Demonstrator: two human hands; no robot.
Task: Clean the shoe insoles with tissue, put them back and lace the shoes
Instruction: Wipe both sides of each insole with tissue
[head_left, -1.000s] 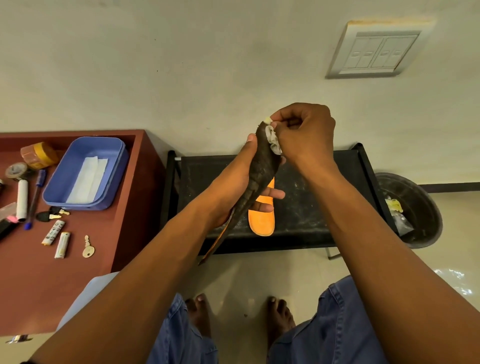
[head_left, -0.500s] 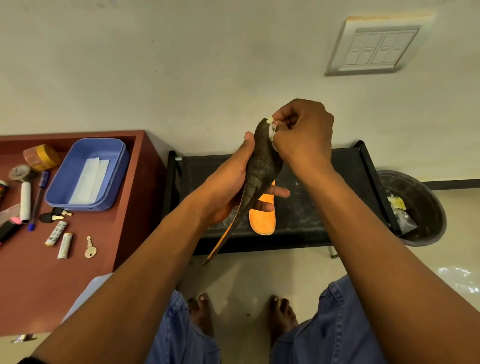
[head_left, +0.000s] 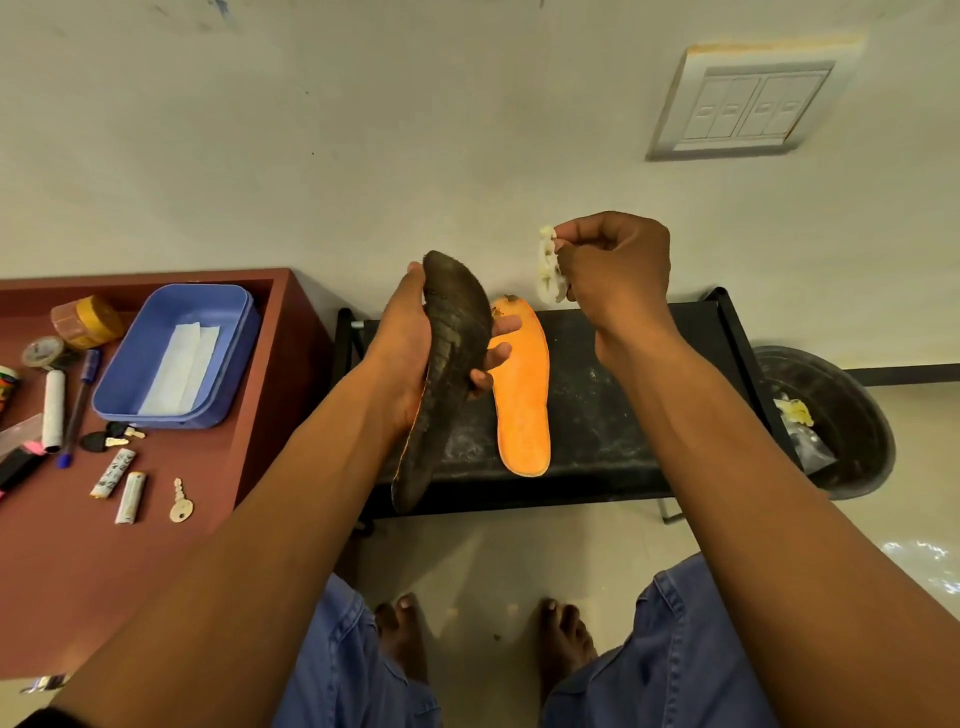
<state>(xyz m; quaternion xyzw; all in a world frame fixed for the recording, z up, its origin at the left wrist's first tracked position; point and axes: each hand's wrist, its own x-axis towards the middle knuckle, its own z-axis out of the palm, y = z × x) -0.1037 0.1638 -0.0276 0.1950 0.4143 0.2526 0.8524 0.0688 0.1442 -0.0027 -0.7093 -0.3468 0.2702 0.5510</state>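
My left hand (head_left: 410, 353) grips a dark, dirty insole (head_left: 444, 374) around its middle, toe end up and heel end hanging down over the floor. My right hand (head_left: 615, 270) pinches a crumpled white tissue (head_left: 548, 265) up and to the right of the insole's toe, apart from it. A second insole (head_left: 522, 395), orange side up, lies flat on the black stand (head_left: 623, 415) below my hands. No shoes or laces are in sight.
A red-brown table (head_left: 67, 561) on the left carries a blue tray (head_left: 130, 384) with folded tissue (head_left: 179, 369), pens, tape rolls, lighters and a key (head_left: 181, 503). A black waste bin (head_left: 852, 415) with used tissue stands right of the stand. My bare feet rest on the floor below.
My right hand has lifted the tissue off the insole's toe and moved right. The left hand has turned the insole so its dark face shows more, uncovering the orange insole behind.
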